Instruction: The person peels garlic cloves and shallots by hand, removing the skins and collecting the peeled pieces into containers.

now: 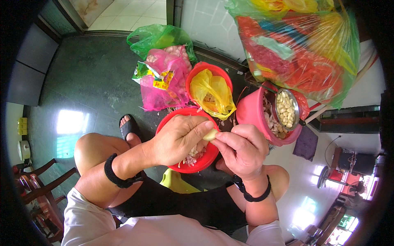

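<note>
A pale peeled garlic clove (209, 135) is pinched between the fingertips of both hands. My left hand (176, 137) grips one end, its thumb lying along the top. From the other side, my right hand (244, 149) holds the clove between thumb and curled forefinger. Right below them is a red basin (211, 158) with papery garlic skins (193, 156) inside, partly hidden by the hands. To the right, a steel bowl full of peeled cloves (286, 110) rests on a pink bucket (251, 112), which contains more garlic pieces or skins.
Beyond the basin stands a red bucket (192, 84) lined with a yellow plastic bag (209, 90). Beside it lie a pink bag of garlic (158, 92) and a green bag (158, 39). A large stuffed clear bag (295, 53) looms at far right. A wooden chair (43, 188) stands left.
</note>
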{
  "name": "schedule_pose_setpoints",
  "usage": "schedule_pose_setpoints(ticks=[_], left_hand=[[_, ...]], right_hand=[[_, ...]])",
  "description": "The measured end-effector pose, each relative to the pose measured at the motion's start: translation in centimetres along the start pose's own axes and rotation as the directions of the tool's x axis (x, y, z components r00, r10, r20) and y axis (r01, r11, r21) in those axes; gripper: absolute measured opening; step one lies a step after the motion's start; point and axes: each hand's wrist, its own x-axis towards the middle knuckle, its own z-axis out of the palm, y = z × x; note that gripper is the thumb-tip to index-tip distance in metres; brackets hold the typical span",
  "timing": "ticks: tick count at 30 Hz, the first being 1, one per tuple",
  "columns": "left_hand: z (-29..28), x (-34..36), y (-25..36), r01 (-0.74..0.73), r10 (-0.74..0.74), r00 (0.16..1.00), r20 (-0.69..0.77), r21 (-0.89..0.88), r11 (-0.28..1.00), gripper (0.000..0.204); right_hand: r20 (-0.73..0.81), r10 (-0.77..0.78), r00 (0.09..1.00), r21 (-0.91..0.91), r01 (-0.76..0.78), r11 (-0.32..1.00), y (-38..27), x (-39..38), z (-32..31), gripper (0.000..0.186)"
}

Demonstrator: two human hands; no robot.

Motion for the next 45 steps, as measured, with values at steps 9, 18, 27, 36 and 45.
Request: schedule_pose_setpoints(ticks=[9, 18, 27, 36, 45], left_hand=[[0.1, -0.1, -0.1, 0.048, -0.045, 0.998, 0.032, -0.111, 0.993, 0.042], [-1.0, 0.1, -0.2, 0.264, -0.209, 0.956, 0.205, -0.302, 0.916, 0.045], [1.0, 1.4, -1.0, 0.392, -0.393, 0.919, 0.003, -0.080, 0.916, 0.053], [0.9, 1.6, -3.2, 0.339, -0.352, 0.934, 0.054, -0.440, 0.831, 0.029], [1.3, 1.8, -2.4, 0.141, -0.140, 0.990, 0.021, -0.251, 0.958, 0.038]], right_hand=[[-0.070, 0.103, 0.992, 0.009, -0.102, 0.995, -0.2, -0.7, 0.5, 0.029], [-0.089, 0.130, 0.988, 0.063, -0.125, 0.990, -0.5, -1.1, 0.6, 0.047], [0.104, 0.262, 0.960, 0.236, -0.280, 0.931, 0.3, -1.9, 1.0, 0.022], [-0.313, 0.854, 0.416, 0.433, -0.738, 0.518, 10.0, -5.6, -5.4, 0.011], [-0.307, 0.894, 0.325, 0.419, -0.798, 0.434, 12.8, -7.2, -7.0, 0.030]])
